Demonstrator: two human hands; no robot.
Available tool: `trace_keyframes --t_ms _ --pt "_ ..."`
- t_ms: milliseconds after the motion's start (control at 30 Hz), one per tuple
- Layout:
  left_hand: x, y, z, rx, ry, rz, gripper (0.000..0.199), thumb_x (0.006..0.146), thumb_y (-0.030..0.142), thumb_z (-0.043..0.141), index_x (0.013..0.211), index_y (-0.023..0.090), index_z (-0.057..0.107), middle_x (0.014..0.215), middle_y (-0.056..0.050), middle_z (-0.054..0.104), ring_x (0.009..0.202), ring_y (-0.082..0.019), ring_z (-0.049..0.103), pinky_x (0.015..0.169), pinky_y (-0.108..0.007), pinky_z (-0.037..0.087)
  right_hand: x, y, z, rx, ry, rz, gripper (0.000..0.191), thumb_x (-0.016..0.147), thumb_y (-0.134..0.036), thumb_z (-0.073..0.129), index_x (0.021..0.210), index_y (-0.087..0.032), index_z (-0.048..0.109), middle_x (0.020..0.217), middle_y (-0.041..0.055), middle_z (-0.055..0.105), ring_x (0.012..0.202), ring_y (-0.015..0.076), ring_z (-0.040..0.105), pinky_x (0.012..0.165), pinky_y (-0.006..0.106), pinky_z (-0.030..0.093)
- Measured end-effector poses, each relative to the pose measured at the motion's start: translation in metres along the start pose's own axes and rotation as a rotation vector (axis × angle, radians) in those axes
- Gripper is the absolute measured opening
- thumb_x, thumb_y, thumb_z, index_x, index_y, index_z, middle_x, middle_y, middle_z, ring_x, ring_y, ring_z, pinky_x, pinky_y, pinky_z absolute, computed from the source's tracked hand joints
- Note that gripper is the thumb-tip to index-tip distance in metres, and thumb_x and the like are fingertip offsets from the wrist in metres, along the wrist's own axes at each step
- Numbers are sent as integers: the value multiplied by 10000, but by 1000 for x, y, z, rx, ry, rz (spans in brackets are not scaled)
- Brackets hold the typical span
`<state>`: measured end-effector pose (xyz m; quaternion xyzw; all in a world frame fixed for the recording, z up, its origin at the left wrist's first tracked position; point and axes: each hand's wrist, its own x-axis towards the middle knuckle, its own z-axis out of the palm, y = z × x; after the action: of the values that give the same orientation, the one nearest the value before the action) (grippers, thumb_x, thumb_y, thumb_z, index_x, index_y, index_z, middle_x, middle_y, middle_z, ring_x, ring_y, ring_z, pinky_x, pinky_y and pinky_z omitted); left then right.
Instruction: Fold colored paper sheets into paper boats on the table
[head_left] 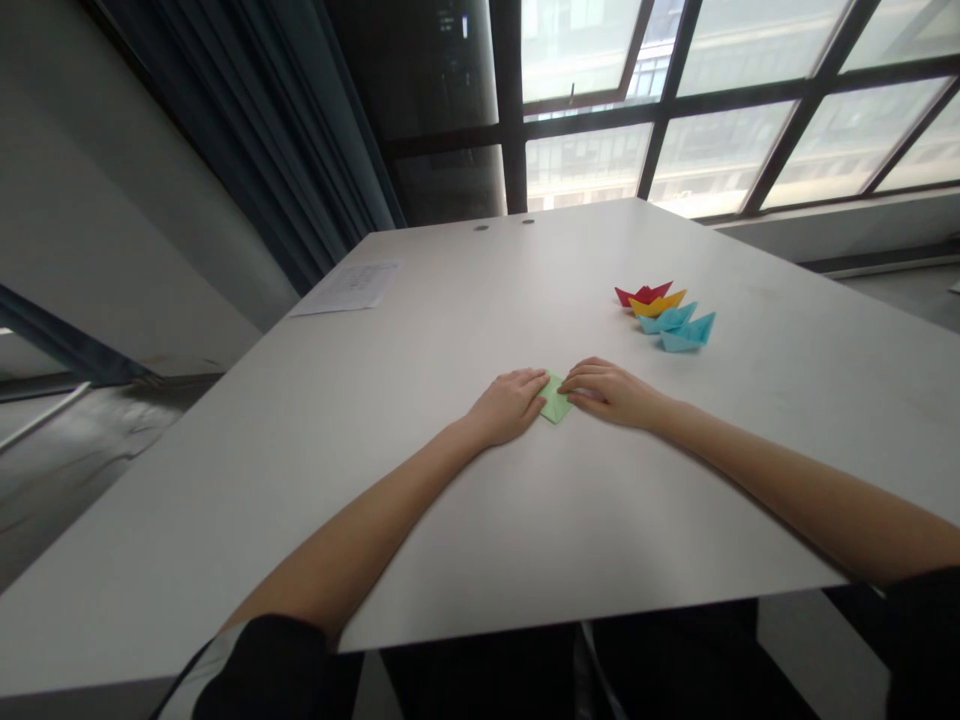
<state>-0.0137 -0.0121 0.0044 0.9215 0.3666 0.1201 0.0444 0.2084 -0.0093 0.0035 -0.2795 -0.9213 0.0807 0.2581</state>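
Note:
A small folded piece of green paper (555,402) lies on the white table (465,520), one corner pointing toward me. My left hand (513,404) presses on its left edge, fingers together. From the other side, my right hand (609,392) has its thumb and fingertips closed on the right edge of the paper. Both hands rest low on the tabletop, and their fingertips cover parts of the green paper.
Folded paper boats stand in a row at the right: red (651,292), yellow (658,304) and two light blue (688,334). A printed sheet (352,287) lies at the far left. Windows and a blue curtain (262,110) are beyond the table.

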Motion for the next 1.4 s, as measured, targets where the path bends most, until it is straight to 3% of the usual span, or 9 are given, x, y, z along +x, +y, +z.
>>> trace_keyframes --t_ms 200,433,667,800,933,1100,1400 --pt "-3 5 -5 39 -275 -78 579 912 446 142 1416 163 120 1486 -81 125 1360 -231 130 1059 -496 168 -1 1 2 27 6 19 226 845 -250 467 972 -207 649 934 74 641 919 188 557 860 352 442" --pt "-2 11 -11 20 -317 -116 589 907 443 139 1418 153 91 1490 -82 82 1366 -228 91 1064 -512 121 0 -1 -2 18 -30 17 241 837 -285 486 1006 -189 629 961 80 639 939 190 552 874 345 435" --pt "-9 1 -8 -97 -144 -58 665 845 538 339 1378 174 181 1443 -135 266 1326 -260 238 1038 -506 206 -2 4 -10 -9 -108 -8 308 823 -348 516 1073 -188 598 1040 79 641 987 203 551 900 360 416" --pt "-9 -8 -5 -146 -9 32 505 810 451 475 1213 154 407 1327 -156 430 1242 -250 378 1006 -435 308 -3 7 -8 -22 -116 -17 307 836 -351 499 1079 -191 598 1051 79 643 987 202 557 893 358 420" --pt "-7 -10 -4 -104 97 86 347 814 400 494 1060 161 545 1233 -145 490 1147 -240 450 971 -397 362 -3 5 -8 -43 -110 -16 292 854 -343 474 1063 -191 610 1035 81 651 973 201 566 886 355 425" --pt "-7 -9 -5 -43 113 116 354 839 398 459 1068 165 594 1015 -107 559 937 -206 516 866 -361 427 -3 4 -10 -36 -109 -18 310 838 -365 501 1066 -182 606 1040 85 651 969 202 572 889 351 429" --pt "-6 -10 -6 -101 147 107 272 874 292 416 1016 185 622 914 -64 624 906 -168 530 850 -312 431 -3 2 -10 -30 -70 -4 257 878 -314 432 976 -188 633 898 77 675 854 177 594 799 312 453"
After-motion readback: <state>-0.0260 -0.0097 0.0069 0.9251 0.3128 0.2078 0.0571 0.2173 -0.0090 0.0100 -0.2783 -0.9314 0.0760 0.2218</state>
